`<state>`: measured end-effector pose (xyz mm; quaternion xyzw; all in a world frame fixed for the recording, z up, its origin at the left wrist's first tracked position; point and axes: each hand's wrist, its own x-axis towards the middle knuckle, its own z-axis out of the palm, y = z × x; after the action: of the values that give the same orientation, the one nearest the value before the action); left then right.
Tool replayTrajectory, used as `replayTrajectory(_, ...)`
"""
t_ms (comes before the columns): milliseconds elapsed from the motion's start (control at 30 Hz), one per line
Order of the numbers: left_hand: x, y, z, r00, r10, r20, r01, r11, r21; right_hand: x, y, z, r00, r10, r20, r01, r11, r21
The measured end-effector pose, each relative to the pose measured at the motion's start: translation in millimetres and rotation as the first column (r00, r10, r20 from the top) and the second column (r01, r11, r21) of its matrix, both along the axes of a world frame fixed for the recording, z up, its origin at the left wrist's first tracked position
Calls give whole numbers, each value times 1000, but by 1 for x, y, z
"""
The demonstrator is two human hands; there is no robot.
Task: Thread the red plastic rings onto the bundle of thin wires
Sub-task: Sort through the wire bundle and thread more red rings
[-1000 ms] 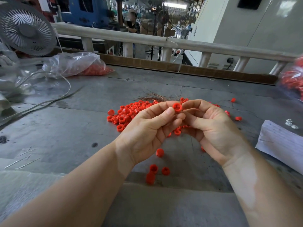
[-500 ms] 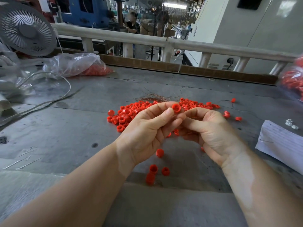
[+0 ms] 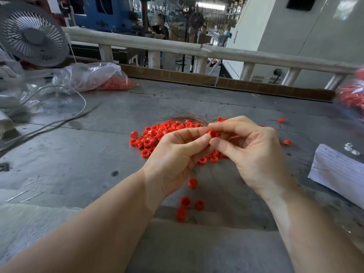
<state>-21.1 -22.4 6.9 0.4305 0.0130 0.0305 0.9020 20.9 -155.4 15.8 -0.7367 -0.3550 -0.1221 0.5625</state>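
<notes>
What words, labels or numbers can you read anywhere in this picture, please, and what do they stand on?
No text can be read here.
The stack of paper at the table's right edge bears faint lines of print, too small and blurred to read.
The fan, the plastic bag and the red rings show no lettering.

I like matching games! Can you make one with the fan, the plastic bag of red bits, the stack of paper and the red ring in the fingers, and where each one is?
Things:
1. fan
2. plastic bag
3. stack of paper
4. red ring

Places:
A. at the right edge of the table
B. pinched between the left hand and the right hand
C. standing at the far left corner
D. lying on the table just right of the fan

Pairs: 1-C, 2-D, 3-A, 4-B
</notes>
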Motion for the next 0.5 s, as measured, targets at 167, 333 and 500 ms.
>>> replayTrajectory(167, 0, 2, 2, 999, -28, -19, 28, 999, 15, 2, -2, 0, 1000, -12, 14, 12, 1000, 12)
replayTrajectory(333, -1, 3, 4, 997, -46, -61, 46, 999, -8, 3, -1, -1, 1000, -12, -6, 12, 999, 33)
replayTrajectory(500, -3, 3, 5, 997, -27, -73, 33, 996, 80, 3, -1, -1, 1000, -10, -7, 11, 1000, 21)
